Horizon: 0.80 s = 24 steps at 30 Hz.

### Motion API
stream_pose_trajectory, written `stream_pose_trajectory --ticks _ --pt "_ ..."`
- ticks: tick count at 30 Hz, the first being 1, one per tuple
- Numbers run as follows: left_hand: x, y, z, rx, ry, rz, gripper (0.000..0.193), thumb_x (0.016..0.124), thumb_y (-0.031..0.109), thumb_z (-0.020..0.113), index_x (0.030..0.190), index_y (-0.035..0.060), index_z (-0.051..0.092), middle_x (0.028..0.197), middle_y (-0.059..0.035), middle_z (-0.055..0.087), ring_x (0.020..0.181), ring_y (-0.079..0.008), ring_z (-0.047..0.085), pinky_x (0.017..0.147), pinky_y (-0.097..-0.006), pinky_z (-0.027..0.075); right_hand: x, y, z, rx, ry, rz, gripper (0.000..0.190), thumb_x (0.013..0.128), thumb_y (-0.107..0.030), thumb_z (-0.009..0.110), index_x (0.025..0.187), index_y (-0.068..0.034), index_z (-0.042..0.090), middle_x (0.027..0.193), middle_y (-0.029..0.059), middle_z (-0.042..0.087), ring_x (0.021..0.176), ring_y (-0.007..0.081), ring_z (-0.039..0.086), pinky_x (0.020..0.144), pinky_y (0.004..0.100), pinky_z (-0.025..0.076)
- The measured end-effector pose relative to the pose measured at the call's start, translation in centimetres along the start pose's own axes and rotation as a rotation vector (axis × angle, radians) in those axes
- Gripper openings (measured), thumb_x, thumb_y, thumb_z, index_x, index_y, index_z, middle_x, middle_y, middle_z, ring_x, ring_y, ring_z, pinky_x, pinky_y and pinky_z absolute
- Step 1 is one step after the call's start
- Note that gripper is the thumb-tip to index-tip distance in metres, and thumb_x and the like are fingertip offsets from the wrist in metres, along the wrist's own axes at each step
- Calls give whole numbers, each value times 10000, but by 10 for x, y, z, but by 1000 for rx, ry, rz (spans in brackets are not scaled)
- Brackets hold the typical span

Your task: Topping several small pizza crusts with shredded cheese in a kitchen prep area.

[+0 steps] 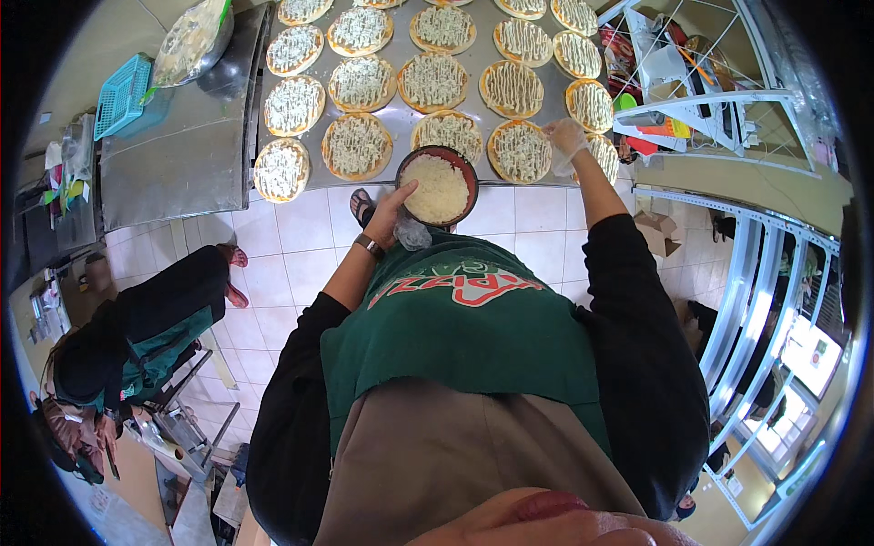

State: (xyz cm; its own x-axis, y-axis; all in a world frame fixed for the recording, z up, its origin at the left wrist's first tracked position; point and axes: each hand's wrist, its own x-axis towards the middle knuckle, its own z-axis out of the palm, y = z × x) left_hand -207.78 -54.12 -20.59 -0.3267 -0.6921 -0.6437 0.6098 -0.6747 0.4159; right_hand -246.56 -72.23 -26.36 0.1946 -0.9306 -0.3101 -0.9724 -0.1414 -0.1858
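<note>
My left hand (pixel 395 210) grips a round dark-rimmed bowl (pixel 471 179) with a reddish inside, thumb over its edge. Grated white cheese (pixel 435 190) fills most of it. Crumpled clear plastic (pixel 412 234) hangs below the bowl by this hand. My right hand (pixel 567 138), in a clear plastic glove, hovers at the right edge of a pizza (pixel 519 151) with sauce lines and some shreds on it. Whether its fingers hold anything is too small to tell. A striped pizza (pixel 603 158) lies partly behind my right wrist. The bowl covers part of another topped pizza (pixel 447 131).
Rows of pizzas cover the metal table (pixel 392 123); left ones carry more cheese than right ones. A second metal table (pixel 177 164) holds a turquoise basket (pixel 123 95) and a large covered bowl (pixel 193 44). White wire shelving (pixel 710 102) stands right. A seated person (pixel 147 334) is at left.
</note>
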Motion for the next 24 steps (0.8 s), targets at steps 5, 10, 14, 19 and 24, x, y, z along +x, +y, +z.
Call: stream_pose_trajectory --ticks 5,10,14,19,24 --pt "1 0 -4 -21 1 11 517 820 280 657 1185 -45 488 1102 -140 597 948 -213 617 815 -327 509 24 -12 0 -43 75 -103 196 797 -243 571 877 -135 713 843 134 667 790 280 642 744 371 502" --pt "-5 -1 -10 -18 15 57 525 823 281 653 1193 -48 477 1110 -140 593 948 -212 618 816 -327 510 20 -56 -10 152 55 -229 155 763 -105 582 851 -99 709 842 120 673 795 248 646 737 339 508" --pt "-8 1 -10 9 32 59 531 824 284 653 1198 -47 473 1115 -139 590 957 -212 615 824 -327 507 6 -75 -12 210 38 -377 127 759 -143 600 801 -101 713 834 119 675 787 269 645 763 365 498" --pt "-4 -1 -11 -5 10 51 541 825 291 654 1203 -50 472 1122 -141 589 967 -212 612 842 -326 500 -19 -88 -10 250 55 -365 113 740 -101 605 786 -98 708 823 115 676 785 254 638 780 355 495" --pt "6 -5 -3 14 -14 7 550 829 307 653 1205 -53 473 1131 -141 587 982 -207 606 845 -324 497 -37 -102 -15 192 183 -465 121 742 -123 626 839 -83 686 862 107 632 830 266 603 786 365 483"
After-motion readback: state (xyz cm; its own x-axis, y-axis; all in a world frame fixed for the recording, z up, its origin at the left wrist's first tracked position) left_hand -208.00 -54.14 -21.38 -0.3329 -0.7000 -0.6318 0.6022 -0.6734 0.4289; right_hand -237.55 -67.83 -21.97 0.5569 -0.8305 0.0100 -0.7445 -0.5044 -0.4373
